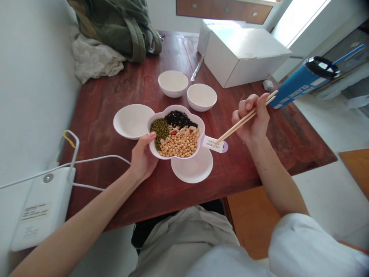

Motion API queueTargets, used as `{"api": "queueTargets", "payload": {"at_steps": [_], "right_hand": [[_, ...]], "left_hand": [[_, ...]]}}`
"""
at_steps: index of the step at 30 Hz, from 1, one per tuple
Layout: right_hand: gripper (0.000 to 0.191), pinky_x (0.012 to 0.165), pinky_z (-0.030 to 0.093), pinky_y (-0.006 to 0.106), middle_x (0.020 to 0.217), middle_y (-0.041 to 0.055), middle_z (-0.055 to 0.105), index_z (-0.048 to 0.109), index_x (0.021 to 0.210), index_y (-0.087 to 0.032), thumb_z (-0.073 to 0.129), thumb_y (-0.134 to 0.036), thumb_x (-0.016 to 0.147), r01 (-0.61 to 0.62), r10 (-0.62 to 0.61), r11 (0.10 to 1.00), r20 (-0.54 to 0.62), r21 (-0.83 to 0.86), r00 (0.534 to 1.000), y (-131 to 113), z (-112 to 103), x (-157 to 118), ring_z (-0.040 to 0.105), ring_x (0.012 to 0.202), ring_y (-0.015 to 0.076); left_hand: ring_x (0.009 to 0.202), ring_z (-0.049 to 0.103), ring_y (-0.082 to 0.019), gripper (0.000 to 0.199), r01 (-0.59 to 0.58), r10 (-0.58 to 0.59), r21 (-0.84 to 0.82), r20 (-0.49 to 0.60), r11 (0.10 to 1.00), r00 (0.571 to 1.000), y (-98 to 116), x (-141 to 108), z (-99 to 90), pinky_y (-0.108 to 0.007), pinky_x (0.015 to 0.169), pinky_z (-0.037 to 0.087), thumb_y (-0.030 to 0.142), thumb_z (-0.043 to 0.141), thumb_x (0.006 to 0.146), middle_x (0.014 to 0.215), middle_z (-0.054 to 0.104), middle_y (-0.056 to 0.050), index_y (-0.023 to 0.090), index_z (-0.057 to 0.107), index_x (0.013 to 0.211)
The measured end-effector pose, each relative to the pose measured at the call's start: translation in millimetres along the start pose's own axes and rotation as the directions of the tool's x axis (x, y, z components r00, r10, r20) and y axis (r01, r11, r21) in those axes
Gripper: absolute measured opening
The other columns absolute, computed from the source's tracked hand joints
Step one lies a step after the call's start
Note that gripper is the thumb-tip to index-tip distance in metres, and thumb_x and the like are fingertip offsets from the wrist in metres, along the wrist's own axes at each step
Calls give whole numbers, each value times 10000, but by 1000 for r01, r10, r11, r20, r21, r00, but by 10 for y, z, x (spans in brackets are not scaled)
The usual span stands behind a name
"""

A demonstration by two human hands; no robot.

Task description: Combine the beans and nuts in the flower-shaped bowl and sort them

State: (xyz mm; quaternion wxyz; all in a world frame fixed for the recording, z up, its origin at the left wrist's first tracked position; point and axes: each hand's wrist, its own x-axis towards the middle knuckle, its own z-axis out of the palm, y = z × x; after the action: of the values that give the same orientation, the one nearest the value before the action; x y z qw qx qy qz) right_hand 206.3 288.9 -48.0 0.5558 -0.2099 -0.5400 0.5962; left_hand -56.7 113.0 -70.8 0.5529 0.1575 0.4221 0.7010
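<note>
- Here's my left hand (pixel 145 156), clamped on the rim of the bean bowl (pixel 201 132), thumb over the edge; its fingers underneath are hidden from me.
- And my right hand (pixel 253 119), to the right of the bean bowl, fingers closed around the chopsticks (pixel 232 130).
- Their tips meet the bowl's labelled handle (pixel 225 147) in my view; I can't tell if they touch.
- The bean bowl itself sits between my hands, over the table (pixel 288 146): black beans (pixel 178 118) on its far side, green beans (pixel 159 130) left, yellow beans (pixel 181 145) nearest me, peanuts (pixel 173 132) in the middle.
- One white dish (pixel 131 121) lies left of the bean bowl, a white plate (pixel 192 169) partly behind its near edge.
- Two small bowls, the left one (pixel 173 82) and the right one (pixel 201 97), stand just beyond it.
- Farther past it, right: a white box (pixel 236 57) and a blue container (pixel 302 82).
- Far left of it, a green bag (pixel 115 27) slumps against a pale cloth (pixel 95 57).
</note>
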Motion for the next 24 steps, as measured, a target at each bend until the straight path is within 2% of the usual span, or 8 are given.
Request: {"api": "queueTargets", "payload": {"at_steps": [3,6,10,12,14,18,21,24], "right_hand": [[750,293,115,269,474,-88,227,389,559,-238,797,-785,870,4,-5,1000,-62,-14,998,-81,-115,69,170,322,67],[796,320,70,282,470,-82,188,336,543,-226,783,-788,886,70,-74,996,-78,-50,994,-154,-250,123,133,342,59],[792,348,101,313,462,-76,187,337,532,-242,776,-793,895,180,-196,972,-100,-148,976,-150,-328,149,128,372,68],[778,361,141,321,452,-66,224,361,510,-250,745,-782,929,278,-316,925,-123,-258,941,-91,-314,139,174,373,83],[739,384,179,326,461,-48,315,434,501,-253,754,-761,932,317,-380,872,-107,-374,919,-25,-282,109,264,384,103],[614,414,227,334,520,-22,488,598,554,-268,806,-726,906,327,-406,821,-77,-469,910,23,-225,20,387,421,129],[637,420,244,346,505,-8,486,600,529,-276,760,-739,938,331,-396,837,-64,-435,916,-21,-237,-25,376,420,142],[679,417,274,352,466,-4,453,583,485,-270,764,-746,935,264,-284,879,9,-398,959,-74,-291,-27,373,404,139]], "left_hand": [[1372,692,-424,291,-4,5,14,-9,1000,1000,5,-6,20,-572,1092,648,347,830,769,1137,849,-59,274,783,1046],[1376,689,-429,299,-6,7,35,-15,999,1000,13,-17,36,-589,1085,655,345,813,771,1141,846,-56,282,783,1062],[1377,691,-427,334,-7,8,63,-16,998,1000,18,-26,37,-601,1080,662,363,793,789,1171,843,-49,298,779,1116],[1380,690,-427,355,-4,5,66,-12,998,1000,21,-29,35,-606,1083,662,366,793,792,1185,841,-47,302,775,1140],[1387,686,-425,364,1,0,69,-12,998,1000,25,-32,37,-608,1091,659,363,791,794,1192,840,-46,303,772,1153],[1394,678,-423,350,1,0,73,-20,997,1000,31,-32,49,-596,1106,650,358,795,788,1189,841,-48,298,776,1133],[1382,681,-430,334,-3,4,54,-20,999,1000,30,-25,53,-590,1099,649,362,805,770,1160,846,-58,288,781,1095],[1371,687,-433,325,-5,6,46,-13,999,1000,25,-18,45,-586,1088,650,361,807,769,1131,847,-61,285,782,1084]]}}
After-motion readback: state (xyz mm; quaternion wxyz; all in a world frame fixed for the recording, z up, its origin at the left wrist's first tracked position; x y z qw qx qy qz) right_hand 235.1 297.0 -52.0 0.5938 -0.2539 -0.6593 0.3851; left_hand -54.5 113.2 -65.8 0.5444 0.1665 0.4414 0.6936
